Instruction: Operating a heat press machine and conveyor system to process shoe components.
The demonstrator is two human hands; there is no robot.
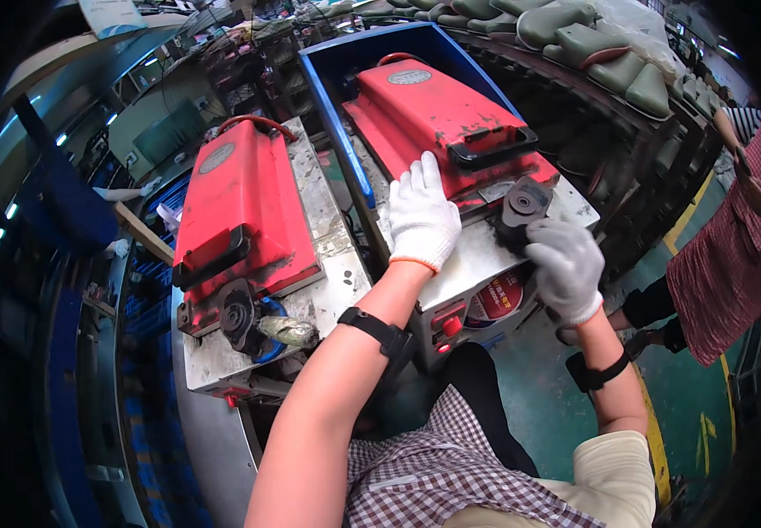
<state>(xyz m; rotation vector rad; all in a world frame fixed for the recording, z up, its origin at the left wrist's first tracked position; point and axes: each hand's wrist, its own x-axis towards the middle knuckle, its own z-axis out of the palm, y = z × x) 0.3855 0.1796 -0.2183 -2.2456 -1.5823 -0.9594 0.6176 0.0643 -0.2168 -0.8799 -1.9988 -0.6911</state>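
Observation:
My left hand (423, 216), in a white knit glove, lies with fingers stretched out against the side of a red metal machine cover (416, 110). My right hand (567, 271), gloved too and slightly blurred, has its fingers curled at the edge of a black round-centred clamp (524, 204) on the front of the same machine. A black handle (495, 150) crosses the cover's front end. Below sits a metal base (477, 264) with a red switch (453, 326). How the right fingertips meet the clamp is partly hidden.
On the left stands a second red-covered machine (235, 202), with its own black clamp (238, 312) and a wrapped roll-like piece (288, 331). A blue bin (332, 132) surrounds the right machine's back. Green boots (614, 66) fill a rack behind. Another person (724, 255) stands at right.

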